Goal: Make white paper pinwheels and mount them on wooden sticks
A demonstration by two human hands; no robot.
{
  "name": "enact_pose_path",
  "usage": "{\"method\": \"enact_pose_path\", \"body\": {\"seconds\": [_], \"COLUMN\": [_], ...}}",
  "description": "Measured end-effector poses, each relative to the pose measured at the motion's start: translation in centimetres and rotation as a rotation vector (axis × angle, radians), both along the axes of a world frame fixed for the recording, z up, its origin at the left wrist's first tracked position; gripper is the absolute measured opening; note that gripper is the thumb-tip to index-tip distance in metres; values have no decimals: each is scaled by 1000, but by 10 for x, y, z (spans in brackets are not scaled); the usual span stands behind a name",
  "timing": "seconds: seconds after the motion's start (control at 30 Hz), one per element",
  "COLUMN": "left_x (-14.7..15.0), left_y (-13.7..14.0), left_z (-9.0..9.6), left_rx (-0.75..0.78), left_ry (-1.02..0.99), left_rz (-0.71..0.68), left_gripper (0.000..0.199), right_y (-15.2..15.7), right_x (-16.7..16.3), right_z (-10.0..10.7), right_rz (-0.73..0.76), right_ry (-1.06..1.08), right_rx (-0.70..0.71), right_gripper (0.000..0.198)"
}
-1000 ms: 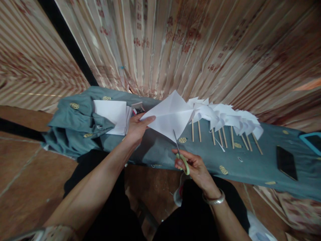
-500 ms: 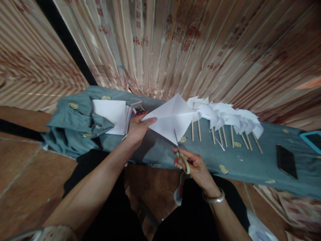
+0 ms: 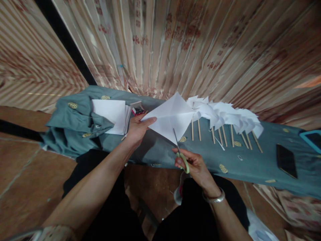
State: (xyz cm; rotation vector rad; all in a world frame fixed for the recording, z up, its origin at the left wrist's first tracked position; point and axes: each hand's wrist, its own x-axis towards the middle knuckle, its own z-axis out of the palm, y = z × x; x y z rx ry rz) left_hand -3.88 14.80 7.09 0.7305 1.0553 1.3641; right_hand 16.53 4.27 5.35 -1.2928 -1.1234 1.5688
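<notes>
My left hand (image 3: 139,128) pinches the left corner of a white square sheet of paper (image 3: 170,115), thumb on top. The sheet is turned like a diamond and shows faint crease lines. In my right hand (image 3: 192,162) is a pair of scissors (image 3: 185,163) with pale green handles. Their blades lie at the sheet's near corner, pointing up into the paper. To the right of the sheet, a row of white paper pinwheels (image 3: 225,115) on wooden sticks overlaps along the bench.
A stack of white paper (image 3: 112,112) lies at the left, partly under bunched green cloth (image 3: 72,120). A small open box (image 3: 137,109) sits behind my left hand. A black phone (image 3: 286,160) and a blue-edged device (image 3: 312,139) are at the right. A patterned curtain (image 3: 160,43) hangs behind.
Almost nothing differs. Both hands, the sheet and the scissors keep nearly the same places, with only a very slight shift in the picture.
</notes>
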Motion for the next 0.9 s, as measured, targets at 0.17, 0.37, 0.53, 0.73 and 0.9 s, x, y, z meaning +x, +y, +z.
{"method": "enact_pose_path", "body": {"seconds": [0.17, 0.37, 0.53, 0.73, 0.9], "left_x": [1, 2, 3, 3, 3], "left_y": [-1, -2, -1, -1, 0], "left_z": [1, -4, -11, -11, -13], "left_rx": [-16, -23, -25, -26, -16], "left_ry": [-16, 8, 20, 36, 36], "left_rz": [-7, -16, -25, -22, -20], "left_gripper": [42, 35, 32, 31, 30], "right_y": [0, 1, 1, 1, 1], "right_x": [1, 1, 0, -1, -1], "right_z": [0, 3, 2, -1, -1], "right_rz": [9, 26, 4, -29, -59], "right_ry": [-9, -48, -39, -8, 29], "right_rx": [13, 50, 69, 26, -16], "right_gripper": [42, 42, 42, 43, 45]}}
